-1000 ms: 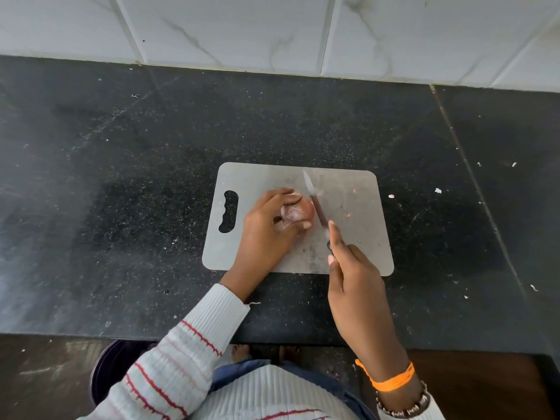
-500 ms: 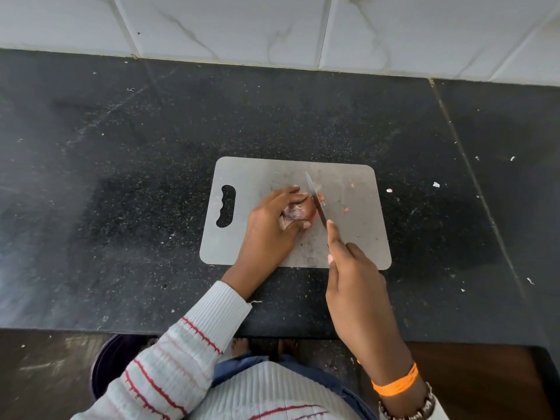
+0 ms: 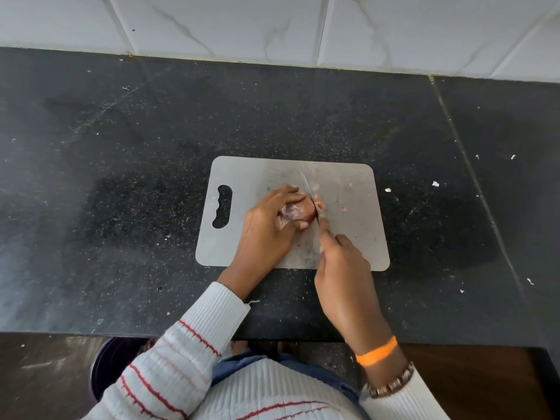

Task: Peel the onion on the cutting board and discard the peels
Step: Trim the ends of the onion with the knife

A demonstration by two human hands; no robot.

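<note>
My left hand grips the onion on the cutting board on the tabletop; my right hand holds the knife, its blade at the onion's right end.

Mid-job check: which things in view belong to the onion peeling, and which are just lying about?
In the job:
onion, held by left hand
knife, gripped by right hand
cutting board

Lying about:
white scraps on the counter
dark container below the counter edge
</note>
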